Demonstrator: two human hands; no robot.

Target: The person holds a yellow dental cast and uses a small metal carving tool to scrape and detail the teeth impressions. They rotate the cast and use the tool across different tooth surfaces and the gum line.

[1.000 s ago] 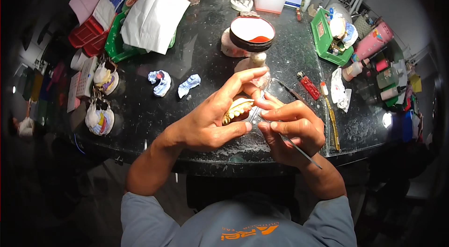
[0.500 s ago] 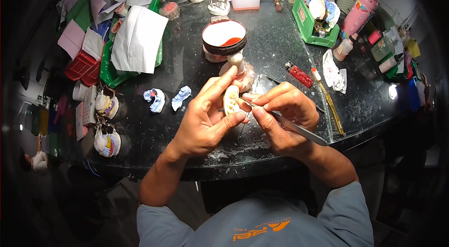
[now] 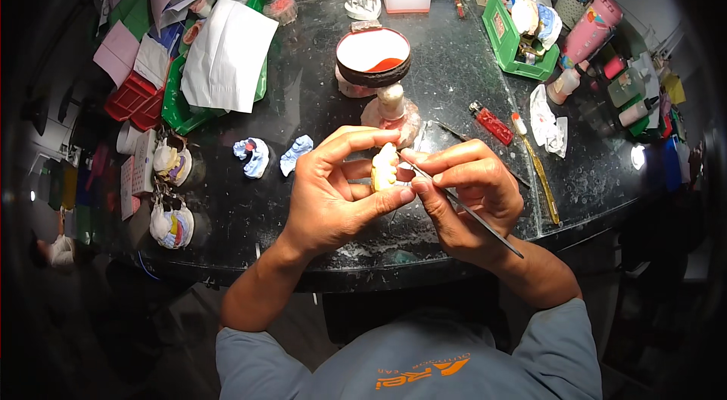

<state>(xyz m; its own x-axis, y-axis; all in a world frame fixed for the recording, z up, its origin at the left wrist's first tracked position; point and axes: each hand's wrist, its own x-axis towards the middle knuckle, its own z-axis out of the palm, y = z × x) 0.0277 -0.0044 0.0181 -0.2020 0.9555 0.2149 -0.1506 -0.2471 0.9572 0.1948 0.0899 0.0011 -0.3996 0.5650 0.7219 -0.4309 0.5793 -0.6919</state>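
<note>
My left hand [image 3: 333,184] grips a small cream-yellow dental cast [image 3: 385,167] between its fingers and thumb, with the row of teeth showing. My right hand [image 3: 469,192] pinches a slim, scalpel-like metal tool [image 3: 481,223], pen fashion. Its tip lies close beside the cast's right side; whether it touches cannot be made out. The tool's handle now appears narrow, slanting down to the right. Both hands are held together above the front of the dark bench, just short of a pinkish, lumpy stand base [image 3: 392,118].
Behind the hands stands a round dish [image 3: 371,48], white inside with red. Blue-and-white pieces [image 3: 253,158] and mounted casts [image 3: 173,224] sit left. A red lighter [image 3: 492,124], a yellow-handled brush [image 3: 539,177] and crumpled tissue [image 3: 547,120] lie right, near a green bin [image 3: 522,59].
The cast has been tipped in my left hand and now shows more side-on. The metal tool has rolled in my right hand, its broad handle turning edge-on. The whole view has shifted slightly.
</note>
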